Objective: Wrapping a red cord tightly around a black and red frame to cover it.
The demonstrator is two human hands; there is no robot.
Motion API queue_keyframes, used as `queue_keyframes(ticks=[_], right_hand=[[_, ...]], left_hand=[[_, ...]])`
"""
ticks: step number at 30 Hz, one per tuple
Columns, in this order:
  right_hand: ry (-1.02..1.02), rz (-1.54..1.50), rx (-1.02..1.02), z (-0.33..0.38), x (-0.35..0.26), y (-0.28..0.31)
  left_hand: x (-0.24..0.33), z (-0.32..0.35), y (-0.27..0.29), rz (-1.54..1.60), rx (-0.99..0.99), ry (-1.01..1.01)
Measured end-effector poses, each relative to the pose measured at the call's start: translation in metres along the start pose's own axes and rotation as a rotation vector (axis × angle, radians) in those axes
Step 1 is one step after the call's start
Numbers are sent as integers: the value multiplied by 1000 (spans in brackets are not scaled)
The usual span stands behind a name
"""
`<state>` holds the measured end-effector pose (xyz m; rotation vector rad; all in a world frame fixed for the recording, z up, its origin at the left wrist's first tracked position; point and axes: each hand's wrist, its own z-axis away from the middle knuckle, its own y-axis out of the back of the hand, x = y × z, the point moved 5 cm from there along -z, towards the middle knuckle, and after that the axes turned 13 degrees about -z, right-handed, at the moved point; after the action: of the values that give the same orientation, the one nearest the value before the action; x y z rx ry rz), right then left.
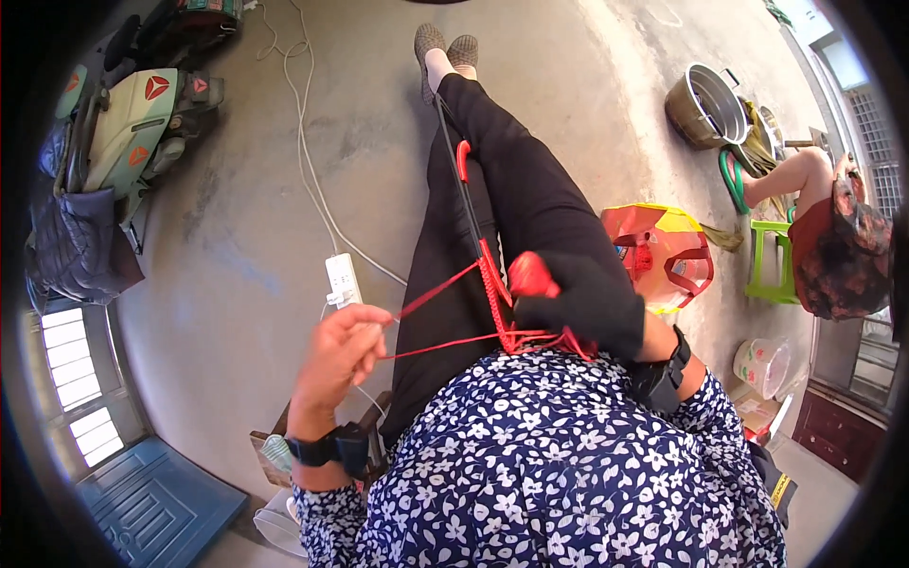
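My left hand (347, 346) is closed in a pinch on a thin red cord (431, 292), drawn out to the left of my lap. Two strands of it run toward a red braided piece (492, 289) between my thighs. That piece sits on a long dark strip (469, 213) reaching down toward my feet, with a curved red part (462, 161) farther along. My right hand (587, 298) wears a black glove with a blurred red end beside the braid; its fingers are too hidden and smeared to read. More red cord (573, 343) lies loosely against my shirt, below the glove.
A white power strip (343, 278) with cables lies left of my legs. On the right stand a red and yellow bag (658, 256), a metal pot (705, 106) and a white bucket (760, 366). Another person sits on a green stool (772, 263). A scooter (133, 133) is parked left.
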<state>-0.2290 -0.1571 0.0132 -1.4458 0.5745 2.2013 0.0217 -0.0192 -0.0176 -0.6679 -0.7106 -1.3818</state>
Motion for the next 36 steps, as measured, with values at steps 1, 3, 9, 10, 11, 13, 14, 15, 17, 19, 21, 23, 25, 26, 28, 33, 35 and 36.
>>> queue_keyframes(ticks=[1, 3, 9, 10, 11, 13, 14, 15, 17, 19, 21, 23, 25, 26, 28, 33, 35, 36], right_hand=[[-19, -269, -40, -23, 9, -15], [-72, -533, 18, -15, 4, 3], [-58, -849, 448, 19, -18, 38], [8, -804, 374, 18, -20, 41], [72, -756, 298, 17, -24, 45], [75, -641, 293, 11, -23, 57], [89, -692, 348, 6, -23, 58], [105, -744, 403, 5, -22, 60], [87, -826, 254, 0, -8, 52], [204, -267, 367, -7, 10, 42], [193, 75, 268, -15, 4, 24], [181, 413, 164, -20, -1, 7], [276, 748, 72, -25, -7, -3], [212, 764, -36, -28, -2, -5], [167, 720, -97, -36, -1, -13], [136, 172, -79, -51, 17, -30], [144, -191, -146, -51, 23, -37], [144, -192, -147, -48, 17, -35]], left_hand=[[-26, 56, 10, 15, 186, 67], [-25, 70, 8, -22, 176, 75], [-34, 84, -25, 70, -220, 82], [-34, 83, -31, 215, -249, 41], [-35, 81, -34, 363, -276, -1], [-26, 71, -37, 601, -444, -300], [1, 63, -36, 682, -321, -506], [22, 56, -32, 758, -191, -711], [35, 27, -28, 688, -117, -655], [36, -2, -34, 529, -41, -567], [18, -28, -46, 241, 22, -413], [2, -40, -56, 107, -62, -286], [2, -40, -61, 64, -87, -230], [6, -38, -62, -77, -76, -170], [12, -35, -64, -199, -5, -113], [2, -44, -58, -61, 21, -65], [-4, -45, -55, 5, 5, -57], [-3, -44, -52, 66, 41, -83]])
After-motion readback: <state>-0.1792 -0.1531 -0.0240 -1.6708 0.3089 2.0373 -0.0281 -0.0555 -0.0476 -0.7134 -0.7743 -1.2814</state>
